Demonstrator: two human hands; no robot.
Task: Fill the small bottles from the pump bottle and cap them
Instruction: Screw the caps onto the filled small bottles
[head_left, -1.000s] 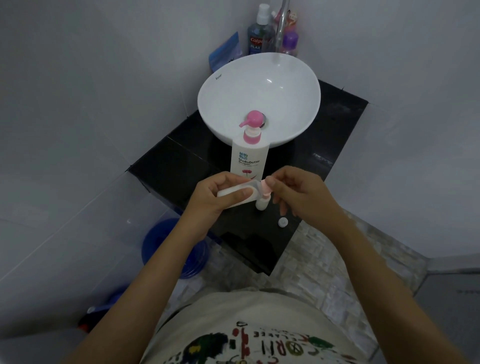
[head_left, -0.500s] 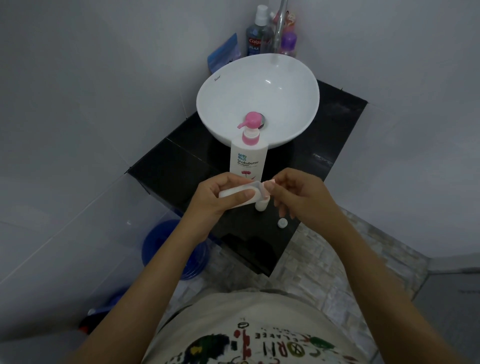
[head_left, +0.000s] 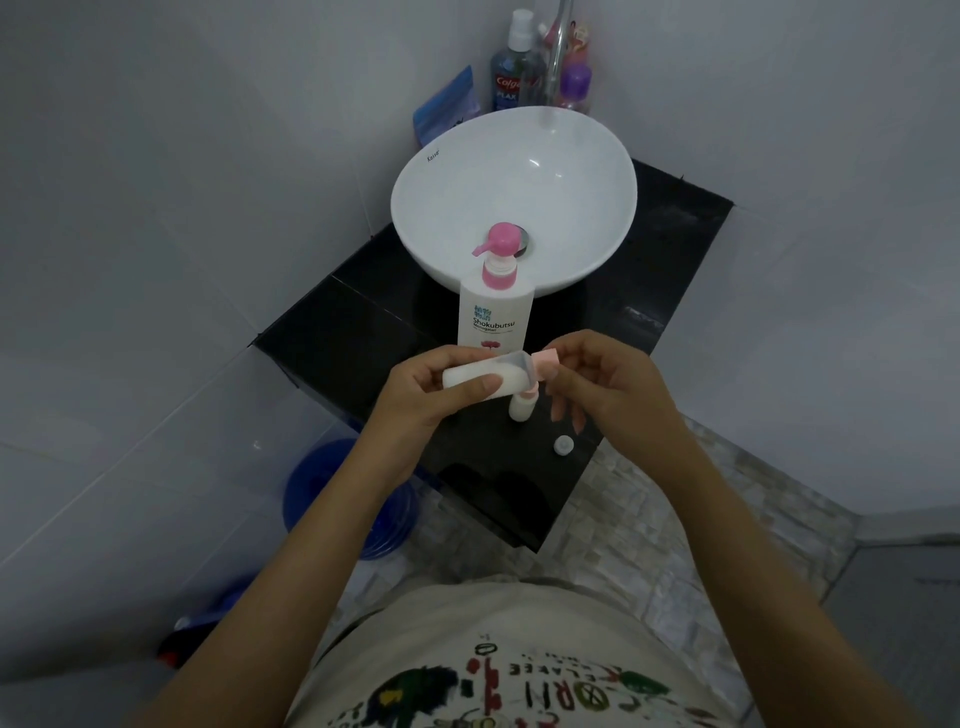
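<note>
My left hand (head_left: 431, 389) grips a small clear bottle (head_left: 488, 376) lying sideways, mostly full of white liquid. My right hand (head_left: 597, 384) pinches the pink cap (head_left: 545, 362) at that bottle's mouth. Just behind stands the white pump bottle (head_left: 493, 317) with a pink pump head, on the black counter (head_left: 363, 338). A second small bottle (head_left: 521, 405) with a pink cap stands on the counter below my hands. A small white round cap (head_left: 563, 445) lies loose near the counter's front edge.
A white basin (head_left: 571, 166) sits on the counter behind the pump bottle. Mouthwash (head_left: 514, 73) and a purple bottle (head_left: 574, 88) stand against the back wall by the tap. A blue bucket (head_left: 337, 499) rests on the tiled floor at the lower left.
The pink cap has come into view on the bottle's mouth between my right fingers. Both hands have stayed in nearly the same place above the counter.
</note>
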